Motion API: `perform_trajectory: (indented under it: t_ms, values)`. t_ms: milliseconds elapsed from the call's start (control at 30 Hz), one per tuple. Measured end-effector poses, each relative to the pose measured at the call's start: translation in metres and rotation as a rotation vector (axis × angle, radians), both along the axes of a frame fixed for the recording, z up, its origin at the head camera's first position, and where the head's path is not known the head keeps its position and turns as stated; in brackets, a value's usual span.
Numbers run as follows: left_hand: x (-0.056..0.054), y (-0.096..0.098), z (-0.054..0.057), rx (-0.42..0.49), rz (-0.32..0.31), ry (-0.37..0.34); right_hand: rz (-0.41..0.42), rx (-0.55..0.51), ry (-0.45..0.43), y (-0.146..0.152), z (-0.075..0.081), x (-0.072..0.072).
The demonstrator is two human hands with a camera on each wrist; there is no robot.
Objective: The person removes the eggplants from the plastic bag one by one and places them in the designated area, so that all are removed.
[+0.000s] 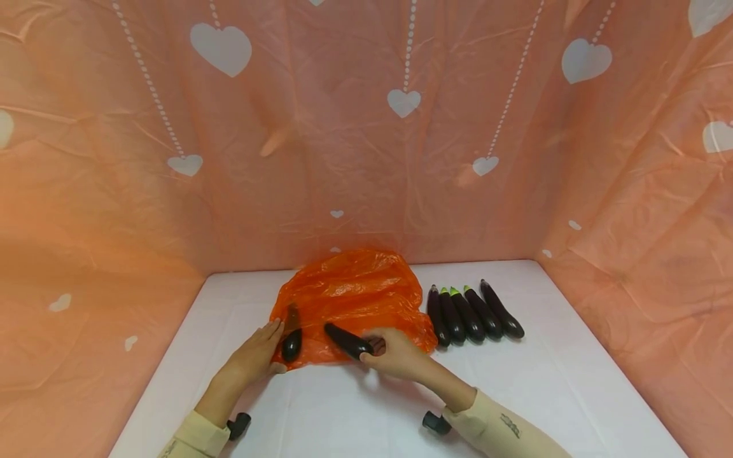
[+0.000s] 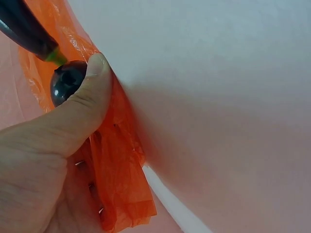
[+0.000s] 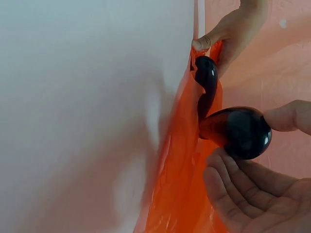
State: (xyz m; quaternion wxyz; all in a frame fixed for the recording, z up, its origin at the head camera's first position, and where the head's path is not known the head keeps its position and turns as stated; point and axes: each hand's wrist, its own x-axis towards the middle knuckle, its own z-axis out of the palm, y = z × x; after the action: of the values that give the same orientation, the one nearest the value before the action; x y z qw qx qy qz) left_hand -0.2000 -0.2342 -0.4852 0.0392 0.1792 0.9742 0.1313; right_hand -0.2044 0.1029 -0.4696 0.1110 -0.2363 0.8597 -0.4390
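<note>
Left hand (image 1: 254, 352): grips orange bag (image 1: 361, 286) by its left edge
Right hand (image 1: 397, 355): pinches held eggplant (image 1: 346, 340), lower middle
Second eggplant (image 1: 291, 345): partly inside bag
Eggplant row (image 1: 471, 321): five, right of centre

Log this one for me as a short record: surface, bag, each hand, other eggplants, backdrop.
Surface: white table
Bag: orange plastic bag, spread on the table
Left hand: holds the bag's left side
Right hand: holds an eggplant by its rounded end, narrow end over the bag
Eggplant near left hand: rounded end bare, upper part seen through orange plastic
Eggplant row: five, side by side, right of the bag
Backdrop: pink-orange sheet with white hearts
</note>
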Motion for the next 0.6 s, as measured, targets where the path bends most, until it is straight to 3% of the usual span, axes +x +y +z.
perform_trajectory:
  t_ms: [600]
  values:
    - [0.001, 0.000, 0.000, -0.014, -0.015, 0.025, 0.022, 0.005, 0.031, 0.044, 0.000, 0.001]
